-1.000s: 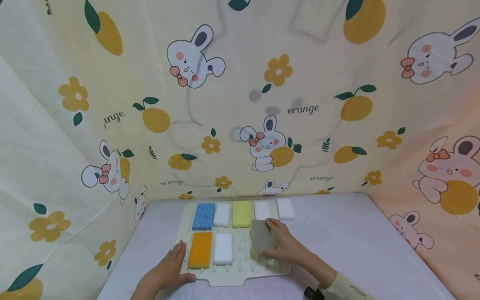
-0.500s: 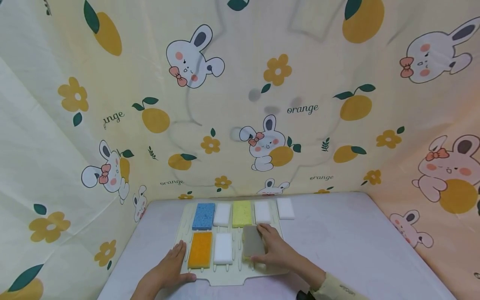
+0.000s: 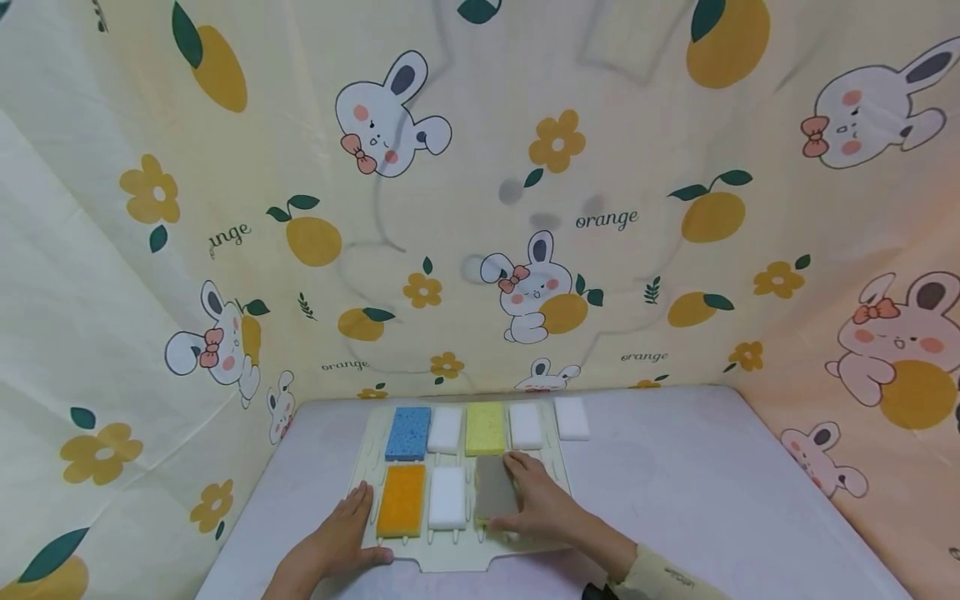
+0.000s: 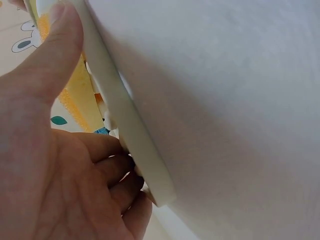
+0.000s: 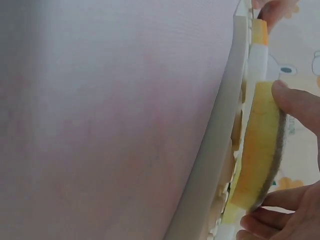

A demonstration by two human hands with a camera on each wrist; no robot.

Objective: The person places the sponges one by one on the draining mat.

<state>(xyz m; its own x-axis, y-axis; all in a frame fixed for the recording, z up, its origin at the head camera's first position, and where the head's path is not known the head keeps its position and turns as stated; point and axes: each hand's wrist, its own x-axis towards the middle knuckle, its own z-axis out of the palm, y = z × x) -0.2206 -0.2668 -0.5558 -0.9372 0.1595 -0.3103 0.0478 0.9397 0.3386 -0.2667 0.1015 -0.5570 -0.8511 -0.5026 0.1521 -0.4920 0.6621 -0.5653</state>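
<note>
In the head view, a cream ridged board lies on the table. My right hand pinches a yellow sponge with a grey-brown top over the board's front row, right of a white sponge. From the right wrist, the bent yellow sponge shows its edge between thumb and fingers, close against the ridges; contact along its whole length is unclear. My left hand rests at the board's front left corner, fingers along the left edge, thumb on the front edge, beside an orange sponge.
Along the board's back row lie a blue sponge, a white one, a yellow-green one and another white one. One more white sponge lies past the board's right edge. A patterned cloth hangs behind the table.
My right hand has moved left with the grey-topped sponge and slightly toward the front, bringing it beside the front-row white sponge. The left hand has stayed in place.
</note>
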